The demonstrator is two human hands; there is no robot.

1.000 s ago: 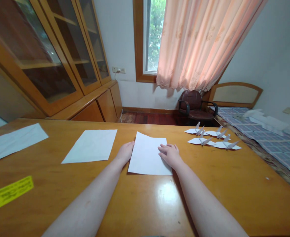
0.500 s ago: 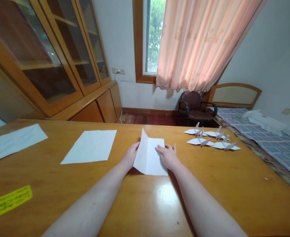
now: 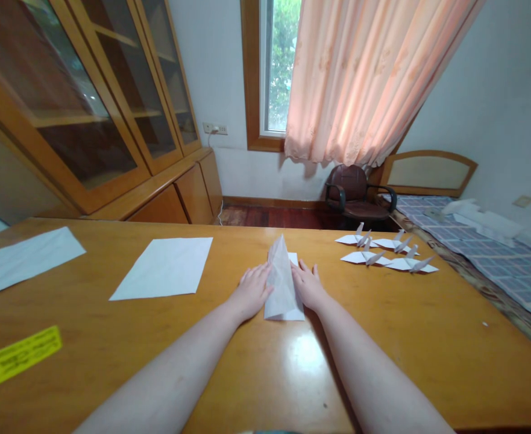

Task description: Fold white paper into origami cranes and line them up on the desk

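Observation:
A white sheet of paper [image 3: 279, 289] lies on the table in front of me, its left side folded over to the right as a flap whose far end comes to a point. A strip of the lower layer shows along the right. My left hand [image 3: 251, 290] rests at the folded left edge, fingers stretched and thumb apart, touching the flap. From the right, my right hand [image 3: 309, 284] touches the paper's right edge with its fingers extended; some fingertips are hidden by the flap.
Several folded paper cranes [image 3: 368, 258] stand at the back right of the wooden table [image 3: 229, 386]. To the left lie a white sheet [image 3: 163, 268], another white sheet [image 3: 25, 259] and a yellow label [image 3: 18, 360]. Beyond the table are a chair [image 3: 355, 193] and a glass-door cabinet [image 3: 111, 108].
The paper's left flap has swung over to the right and now covers most of the sheet. My left hand has moved right with it, while my right hand has shifted slightly at the right edge.

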